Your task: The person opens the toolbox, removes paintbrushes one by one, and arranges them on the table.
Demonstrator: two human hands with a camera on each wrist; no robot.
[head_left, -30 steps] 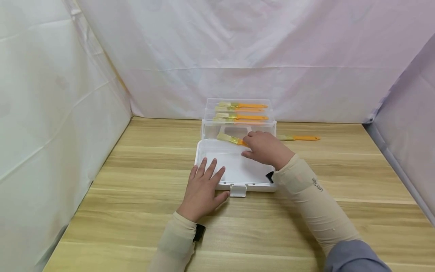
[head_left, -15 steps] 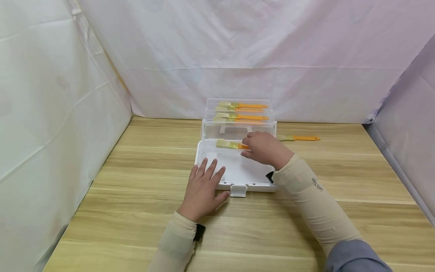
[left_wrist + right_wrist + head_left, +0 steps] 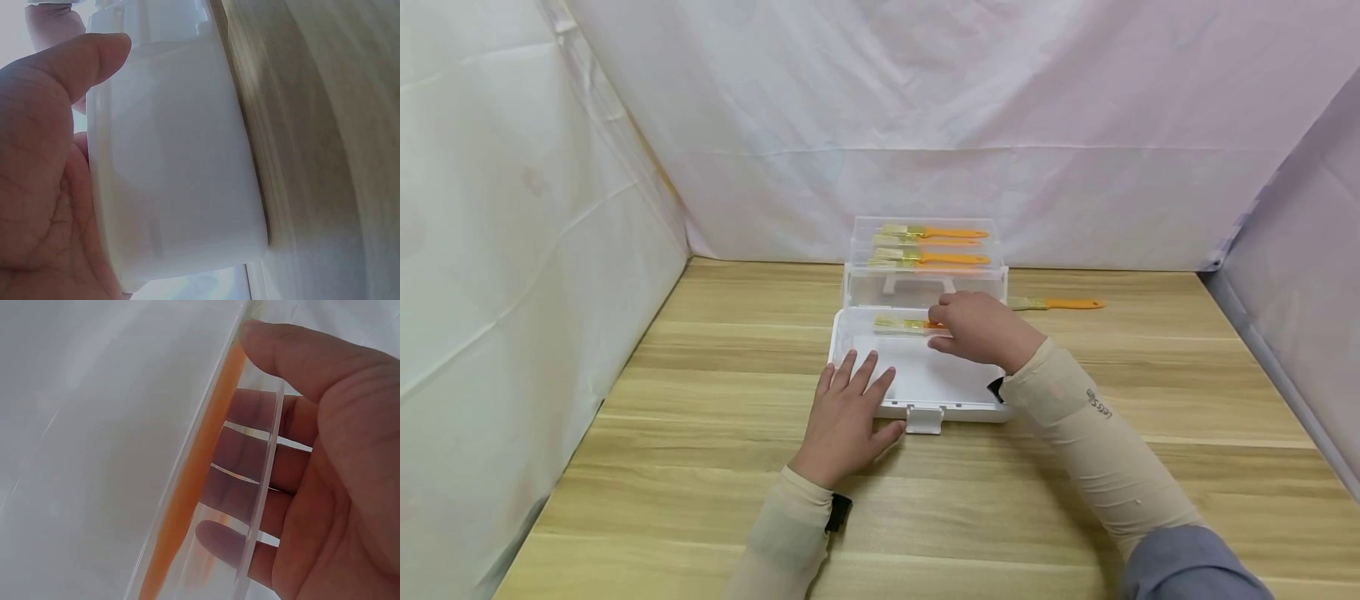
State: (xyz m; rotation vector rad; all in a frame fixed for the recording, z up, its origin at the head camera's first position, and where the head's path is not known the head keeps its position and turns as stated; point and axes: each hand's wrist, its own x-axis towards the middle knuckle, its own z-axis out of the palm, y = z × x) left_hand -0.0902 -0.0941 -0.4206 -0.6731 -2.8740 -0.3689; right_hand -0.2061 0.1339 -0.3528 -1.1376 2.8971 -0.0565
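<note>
A white box with clear tiered trays stands unfolded on the table. Its front tray overlaps a paintbrush with pale bristles and an orange handle. My right hand pinches this brush near the metal band; in the right wrist view the orange handle lies along a clear wall, and the curled fingers show through the plastic. My left hand rests on the box's front left corner with fingers spread over the rim, its thumb along the white front wall.
Several more paintbrushes lie in the raised clear trays behind. Another paintbrush lies on the wooden table, right of the box. A latch hangs at the box front. White cloth encloses the table's back and sides.
The paintbrush in my right hand has gone from tilted to level and moved down toward the front tray. My left hand has stayed on the box corner.
</note>
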